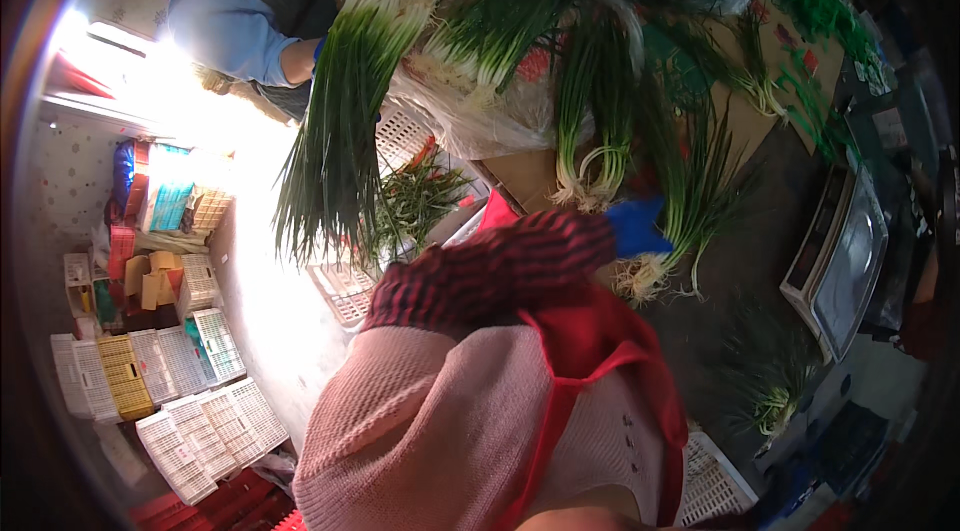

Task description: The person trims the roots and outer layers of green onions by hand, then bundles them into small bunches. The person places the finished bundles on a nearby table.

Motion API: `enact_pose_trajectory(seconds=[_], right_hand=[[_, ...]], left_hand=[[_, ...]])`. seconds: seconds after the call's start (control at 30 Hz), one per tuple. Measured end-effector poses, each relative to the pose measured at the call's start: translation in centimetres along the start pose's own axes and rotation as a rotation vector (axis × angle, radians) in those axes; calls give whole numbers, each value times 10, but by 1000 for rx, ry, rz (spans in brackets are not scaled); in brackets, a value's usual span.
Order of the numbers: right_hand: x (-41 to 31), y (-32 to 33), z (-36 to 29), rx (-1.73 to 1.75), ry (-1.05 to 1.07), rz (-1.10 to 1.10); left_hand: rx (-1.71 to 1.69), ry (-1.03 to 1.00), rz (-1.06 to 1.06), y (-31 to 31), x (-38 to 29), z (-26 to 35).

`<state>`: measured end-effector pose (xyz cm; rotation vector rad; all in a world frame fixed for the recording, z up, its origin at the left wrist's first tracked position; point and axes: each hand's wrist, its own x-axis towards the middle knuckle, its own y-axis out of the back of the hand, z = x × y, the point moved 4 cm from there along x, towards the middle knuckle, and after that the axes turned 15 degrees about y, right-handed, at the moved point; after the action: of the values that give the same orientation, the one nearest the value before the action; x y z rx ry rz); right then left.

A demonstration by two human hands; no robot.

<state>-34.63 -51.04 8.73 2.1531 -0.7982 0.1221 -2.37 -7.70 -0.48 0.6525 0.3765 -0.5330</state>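
My left hand [637,227], in a blue glove below a red-and-black striped sleeve, reaches across my front. It is closed around a bunch of green onions [679,212] just above the pale roots, which hang over the dark floor; the fingers are mostly hidden. Close by, another bunch of green onions [592,141] lies with its roots at the cardboard-covered table's edge [525,171]. At the lower right, a dim blue patch beside a dark sleeve looks like my right hand [796,502]; its fingers cannot be made out.
At upper left, a co-worker in blue gloves holds a large bunch of green onions [345,95]. More green onions lie on clear plastic [495,118]. Trimmings fill a crate [420,201] below. A loose bunch [776,407] is on the floor, right. Stacked plastic crates [217,433] stand left.
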Motion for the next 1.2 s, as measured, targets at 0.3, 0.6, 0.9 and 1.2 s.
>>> enact_pose_trajectory(seconds=[0.3, 0.6, 0.9, 1.2], right_hand=[[2, 78, 52, -797, -154, -205], [124, -373, -297, 1093, 220, -911], [30, -573, -574, 1393, 326, -963], [89, -426, -440, 1916, 107, -793]], left_hand=[[72, -453, 782, 269, -260, 28], [-649, -42, 1056, 418, -237, -100], [-1157, 232, 461, 305, -122, -172], [-352, -295, 692, 192, -115, 22]])
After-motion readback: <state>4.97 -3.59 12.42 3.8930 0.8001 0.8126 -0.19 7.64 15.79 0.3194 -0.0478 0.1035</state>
